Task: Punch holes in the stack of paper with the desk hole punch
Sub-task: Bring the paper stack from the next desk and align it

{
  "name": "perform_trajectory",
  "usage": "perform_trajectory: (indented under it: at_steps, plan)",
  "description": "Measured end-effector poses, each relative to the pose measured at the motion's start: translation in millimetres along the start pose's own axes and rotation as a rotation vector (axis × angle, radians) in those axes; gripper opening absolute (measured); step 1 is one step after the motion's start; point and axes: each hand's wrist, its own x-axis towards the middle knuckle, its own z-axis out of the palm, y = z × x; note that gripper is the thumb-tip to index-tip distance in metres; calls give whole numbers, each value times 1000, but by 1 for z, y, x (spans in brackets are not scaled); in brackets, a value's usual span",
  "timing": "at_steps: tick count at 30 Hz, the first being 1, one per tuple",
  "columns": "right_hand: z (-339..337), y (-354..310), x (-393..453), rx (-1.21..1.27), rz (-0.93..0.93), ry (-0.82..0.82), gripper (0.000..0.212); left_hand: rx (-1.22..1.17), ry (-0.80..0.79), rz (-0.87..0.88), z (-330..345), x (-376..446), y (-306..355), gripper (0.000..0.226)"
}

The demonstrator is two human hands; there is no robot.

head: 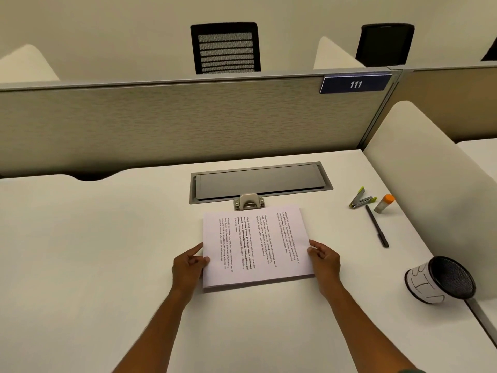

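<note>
The stack of paper (255,246) lies flat on the white desk (94,251) at the centre of the frame, printed side up, with its text running sideways to the viewer. Its far short edge reaches the desk hole punch (248,201), a beige metal one standing just above the stack, in front of the grey cable hatch (258,181). Whether that edge already sits inside the punch slot is hard to tell from this angle.

The left hand (188,265) pinches the stack's left edge near the lower corner, thumb on top and fingers curled alongside. The right hand (324,258) holds the right edge the same way, so both hands are closed on the paper.

This looks like the aligning step: the sheets are being squared and fed toward the punch, and nothing has been pressed yet. The next move calls for sliding the far edge fully and evenly into the slot, then freeing one hand to push the lever down while the other steadies the stack.

At the right of the frame lie a stapler (361,201), a glue stick (385,203), a black pen (377,226) and a tipped mesh pen cup (441,279), all well apart from the paper.
</note>
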Motion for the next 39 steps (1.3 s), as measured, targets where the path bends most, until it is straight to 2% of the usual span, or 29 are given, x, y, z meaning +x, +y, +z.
perform_trajectory:
  at_steps: [23, 39]
  plan:
    - [4, -7, 10, -55, -7, 15, 29, 10, -21, -2, 5, 20, -1, 51]
    - [4, -7, 11, -57, 9, 16, 29, -69, -59, -57, -4, 22, -2, 50]
